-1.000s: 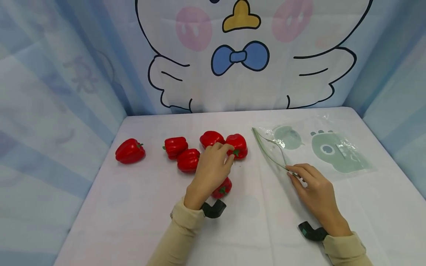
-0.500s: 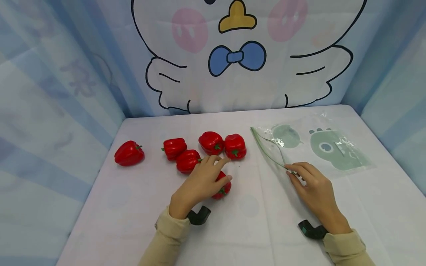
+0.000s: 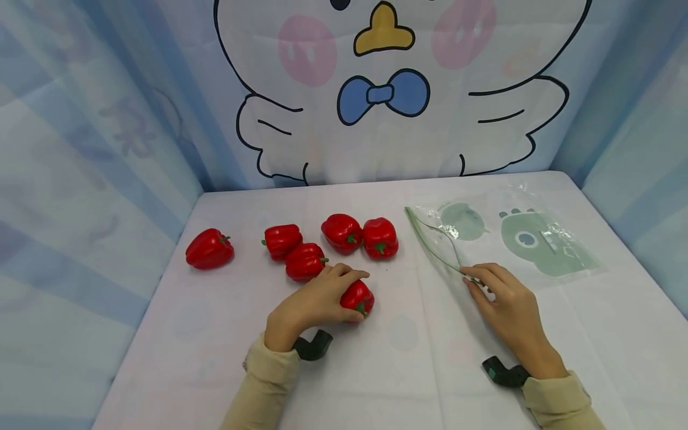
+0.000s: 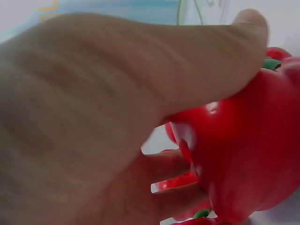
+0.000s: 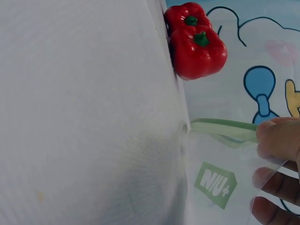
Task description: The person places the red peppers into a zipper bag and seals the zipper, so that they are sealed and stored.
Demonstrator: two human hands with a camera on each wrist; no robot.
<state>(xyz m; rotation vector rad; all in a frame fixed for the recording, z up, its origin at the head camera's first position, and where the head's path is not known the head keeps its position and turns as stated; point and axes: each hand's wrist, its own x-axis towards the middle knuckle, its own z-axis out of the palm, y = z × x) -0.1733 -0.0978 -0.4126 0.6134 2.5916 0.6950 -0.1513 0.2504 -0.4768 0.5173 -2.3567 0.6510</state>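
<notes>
My left hand (image 3: 314, 303) grips a red bell pepper (image 3: 359, 297) on the near middle of the table, thumb on the near side and fingers behind it. In the left wrist view this bell pepper (image 4: 253, 145) fills the right side, under the thumb. My right hand (image 3: 507, 310) pinches the edge of a clear plastic bag (image 3: 553, 248) with green prints. The right wrist view shows the bag's green edge strip (image 5: 225, 129) held between thumb and fingers. Two bell peppers, one (image 3: 341, 233) and another (image 3: 380, 238), lie side by side beyond my left hand.
Two more bell peppers, one (image 3: 282, 241) and another (image 3: 305, 261), touch each other left of centre. A single bell pepper (image 3: 209, 248) lies at the far left. The white table (image 3: 215, 358) ends at a cartoon-printed backdrop (image 3: 384, 143), with blue curtains on both sides.
My left hand has come back from the far right bell pepper towards the near one and now grips it. My right hand keeps the bag edge where it was.
</notes>
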